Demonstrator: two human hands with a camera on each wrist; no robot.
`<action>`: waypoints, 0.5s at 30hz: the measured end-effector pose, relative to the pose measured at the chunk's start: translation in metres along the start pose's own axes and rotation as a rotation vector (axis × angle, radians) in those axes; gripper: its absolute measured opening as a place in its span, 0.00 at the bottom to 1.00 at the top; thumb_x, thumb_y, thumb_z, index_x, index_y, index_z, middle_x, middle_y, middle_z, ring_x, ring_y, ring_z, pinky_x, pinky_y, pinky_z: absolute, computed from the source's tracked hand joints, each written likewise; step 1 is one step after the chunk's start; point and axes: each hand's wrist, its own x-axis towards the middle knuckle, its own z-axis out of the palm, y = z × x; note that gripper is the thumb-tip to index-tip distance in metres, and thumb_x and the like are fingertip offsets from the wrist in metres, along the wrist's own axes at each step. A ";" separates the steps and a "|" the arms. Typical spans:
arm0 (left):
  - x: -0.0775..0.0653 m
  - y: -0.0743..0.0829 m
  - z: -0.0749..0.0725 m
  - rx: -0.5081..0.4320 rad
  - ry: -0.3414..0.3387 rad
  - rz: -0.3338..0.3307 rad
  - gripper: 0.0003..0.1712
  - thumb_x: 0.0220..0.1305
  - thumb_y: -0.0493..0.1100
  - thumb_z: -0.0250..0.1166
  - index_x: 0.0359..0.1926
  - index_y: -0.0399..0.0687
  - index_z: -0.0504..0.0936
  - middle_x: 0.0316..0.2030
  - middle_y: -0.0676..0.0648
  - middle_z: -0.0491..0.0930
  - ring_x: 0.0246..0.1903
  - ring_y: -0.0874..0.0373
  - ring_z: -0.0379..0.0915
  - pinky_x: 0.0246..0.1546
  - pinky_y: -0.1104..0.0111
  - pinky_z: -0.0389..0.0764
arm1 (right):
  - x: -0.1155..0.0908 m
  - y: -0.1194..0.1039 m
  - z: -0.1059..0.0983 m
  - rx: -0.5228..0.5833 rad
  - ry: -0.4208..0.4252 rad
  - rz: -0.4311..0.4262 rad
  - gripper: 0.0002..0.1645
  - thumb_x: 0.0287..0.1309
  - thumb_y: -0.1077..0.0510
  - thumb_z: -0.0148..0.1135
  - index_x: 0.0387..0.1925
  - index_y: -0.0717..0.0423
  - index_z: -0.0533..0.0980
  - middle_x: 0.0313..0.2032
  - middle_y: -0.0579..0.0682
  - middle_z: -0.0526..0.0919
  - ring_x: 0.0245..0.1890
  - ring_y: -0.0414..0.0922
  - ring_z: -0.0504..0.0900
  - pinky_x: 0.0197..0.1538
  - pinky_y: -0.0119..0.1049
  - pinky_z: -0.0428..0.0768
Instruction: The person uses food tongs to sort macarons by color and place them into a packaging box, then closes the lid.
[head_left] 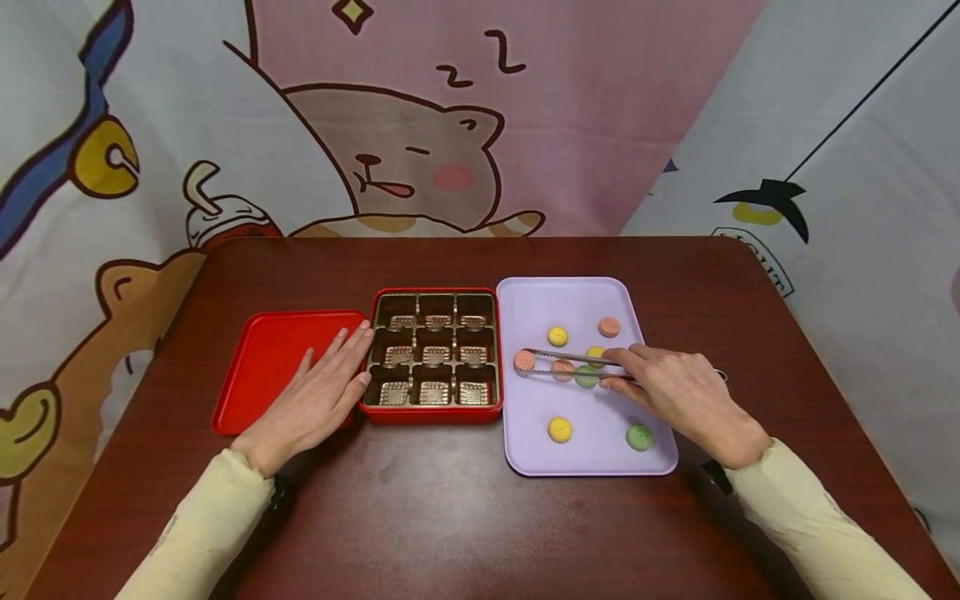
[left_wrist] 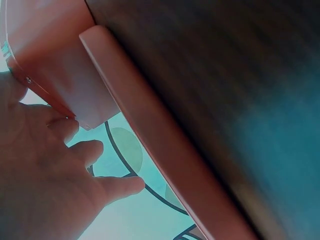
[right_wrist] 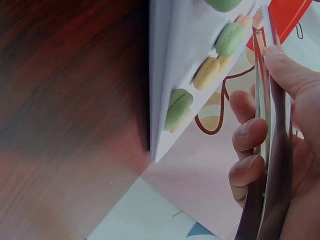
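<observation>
My right hand (head_left: 686, 400) grips metal tongs (right_wrist: 275, 150), thumb on one arm and fingers on the other. The tong tips stand on either side of a pink macaron (head_left: 524, 360) near the left edge of the lilac tray (head_left: 600, 457). Under and around the tong arms lie another pink macaron (head_left: 562, 371), a yellow one (head_left: 596, 355) and a green one (head_left: 587, 377). My left hand (head_left: 307, 404) lies with straight fingers along the left side of a red box (head_left: 431, 415). Its gold insert has several square compartments with ridged bottoms showing.
A red lid (head_left: 273, 358) lies left of the box, partly beneath my left hand. Elsewhere on the tray sit yellow macarons (head_left: 559, 430), a green macaron (head_left: 639, 437) and a pink macaron (head_left: 608, 327). The brown table (head_left: 442, 517) ends at a printed cloth (head_left: 600, 125) behind.
</observation>
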 end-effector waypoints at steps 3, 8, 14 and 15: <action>0.000 0.000 0.000 -0.005 -0.003 -0.002 0.40 0.81 0.55 0.48 0.84 0.53 0.42 0.83 0.49 0.41 0.81 0.42 0.38 0.71 0.29 0.45 | -0.001 0.000 -0.003 -0.002 0.024 -0.001 0.27 0.52 0.45 0.81 0.51 0.52 0.84 0.28 0.46 0.85 0.18 0.36 0.72 0.17 0.29 0.65; -0.001 0.001 0.001 -0.017 -0.008 -0.002 0.40 0.82 0.55 0.47 0.84 0.53 0.42 0.83 0.50 0.39 0.81 0.43 0.36 0.71 0.29 0.44 | -0.003 0.000 -0.012 -0.005 0.061 0.006 0.29 0.50 0.45 0.82 0.52 0.51 0.83 0.25 0.43 0.80 0.16 0.35 0.66 0.16 0.29 0.62; 0.000 0.001 0.001 -0.015 -0.007 -0.003 0.40 0.82 0.55 0.47 0.84 0.54 0.42 0.83 0.51 0.40 0.81 0.41 0.37 0.71 0.30 0.45 | -0.002 -0.007 -0.023 0.013 0.106 -0.008 0.33 0.66 0.29 0.57 0.52 0.50 0.83 0.25 0.43 0.80 0.17 0.35 0.66 0.16 0.29 0.60; 0.000 0.001 0.001 -0.015 -0.004 -0.002 0.40 0.82 0.55 0.47 0.84 0.54 0.42 0.83 0.50 0.40 0.81 0.41 0.37 0.71 0.30 0.45 | -0.001 -0.009 -0.025 0.021 0.119 -0.018 0.36 0.68 0.27 0.50 0.52 0.49 0.83 0.25 0.43 0.80 0.17 0.35 0.66 0.16 0.29 0.60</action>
